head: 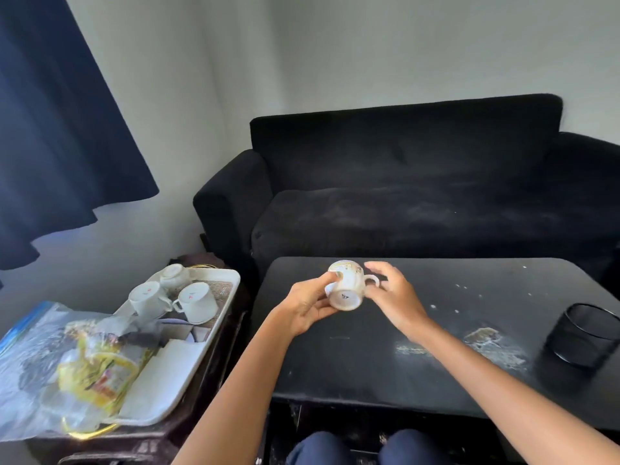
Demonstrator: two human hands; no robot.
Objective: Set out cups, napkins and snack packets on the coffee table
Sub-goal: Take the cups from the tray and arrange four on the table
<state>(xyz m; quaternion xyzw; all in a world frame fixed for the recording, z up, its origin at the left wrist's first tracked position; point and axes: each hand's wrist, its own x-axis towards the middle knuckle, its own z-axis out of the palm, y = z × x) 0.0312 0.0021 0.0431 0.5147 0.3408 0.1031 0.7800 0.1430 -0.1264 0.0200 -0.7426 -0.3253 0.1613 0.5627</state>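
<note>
The sofa (419, 182) fills the upper right of the frame, black, w/ a dark curtain (60, 112) at upper left. Below the sofa, in the centre and right, is the coffee table (369, 364), dark top, worn in patches. No cup, napkin or packet lies on it; only a dark glass (585, 335) stands at its right edge.

At lower left is a white tray (174, 370) on a side stand. It holds three white cups (198, 302), all upside down, at its far end, and a clear bag w/ yellow snack packets (97, 374) lying partly over its near end. Something white and flat under the bag may be napkins, I cannot tell.

In the centre of the frame, above the far part of the table, the left hand (307, 305) grips one cup (347, 285) by its side wall, thumb and fingers closed around it. The cup lies tilted: its base, w/ a maker mark, faces the camera and down; its mouth points away, to the sofa. The handle sticks out to the right. The right hand (394, 297) is loose, fingers half spread, touching or just beside the handle; no firm grip is visible.

So the cup axis is approx. horizontal, front to back. I judge it must be turned upright before it goes down, and the right hand is the nearer one to take the handle for this.
</note>
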